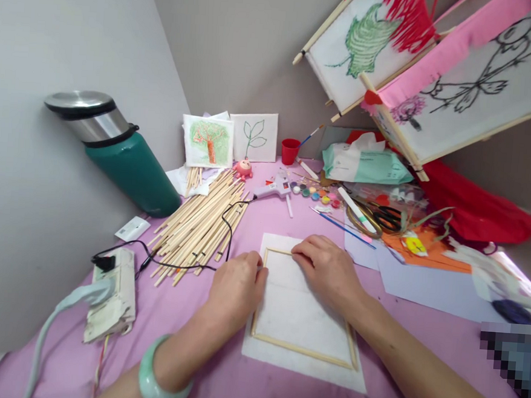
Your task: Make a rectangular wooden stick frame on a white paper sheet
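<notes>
A frame of thin wooden sticks (303, 349) lies on a sheet of white paper (305, 311) in front of me. My left hand (236, 285), with a pale green bangle (149, 373) on its wrist, is closed on the frame's left stick near the upper left corner. Fingers bent and pressed together, my right hand (327, 267) holds the frame's top stick. Both hands hide parts of the frame, including some of its top and right sides. The paper reaches past the sticks at the near edge.
Left of the paper lie a pile of wooden sticks (200, 225), a black cable and a power strip (116, 294). A teal bottle (131, 168) stands behind. Farther back are a glue gun (275, 187), paint pots (314, 193) and scissors (368, 218). Decorated hangings (367, 42) overhang the upper right.
</notes>
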Available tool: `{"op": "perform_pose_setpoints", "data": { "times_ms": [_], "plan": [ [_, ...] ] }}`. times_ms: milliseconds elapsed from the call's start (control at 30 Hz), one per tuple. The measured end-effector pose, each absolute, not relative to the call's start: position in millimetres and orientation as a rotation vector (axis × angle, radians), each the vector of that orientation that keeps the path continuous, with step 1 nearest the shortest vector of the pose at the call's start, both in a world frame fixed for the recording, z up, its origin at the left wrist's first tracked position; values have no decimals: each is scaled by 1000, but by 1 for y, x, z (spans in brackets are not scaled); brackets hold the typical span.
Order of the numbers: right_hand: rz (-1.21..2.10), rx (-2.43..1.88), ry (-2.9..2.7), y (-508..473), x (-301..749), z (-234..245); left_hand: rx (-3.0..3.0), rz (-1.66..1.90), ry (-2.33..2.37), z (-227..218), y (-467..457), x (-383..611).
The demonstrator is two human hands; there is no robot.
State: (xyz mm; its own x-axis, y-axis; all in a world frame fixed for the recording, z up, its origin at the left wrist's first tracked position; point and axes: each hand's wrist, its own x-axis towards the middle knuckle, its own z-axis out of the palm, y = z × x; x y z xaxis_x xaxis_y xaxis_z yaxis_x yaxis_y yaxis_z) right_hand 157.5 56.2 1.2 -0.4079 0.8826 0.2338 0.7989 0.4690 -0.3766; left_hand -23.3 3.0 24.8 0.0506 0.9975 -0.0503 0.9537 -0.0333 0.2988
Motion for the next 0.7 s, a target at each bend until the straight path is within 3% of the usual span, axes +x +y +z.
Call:
{"op": "perform_pose_setpoints", "data": {
  "times_ms": [700],
  "plan": [
    [219,-1407,-2349,57,156,-1,2204,37,2033,23,3,-17]
  ]
}}
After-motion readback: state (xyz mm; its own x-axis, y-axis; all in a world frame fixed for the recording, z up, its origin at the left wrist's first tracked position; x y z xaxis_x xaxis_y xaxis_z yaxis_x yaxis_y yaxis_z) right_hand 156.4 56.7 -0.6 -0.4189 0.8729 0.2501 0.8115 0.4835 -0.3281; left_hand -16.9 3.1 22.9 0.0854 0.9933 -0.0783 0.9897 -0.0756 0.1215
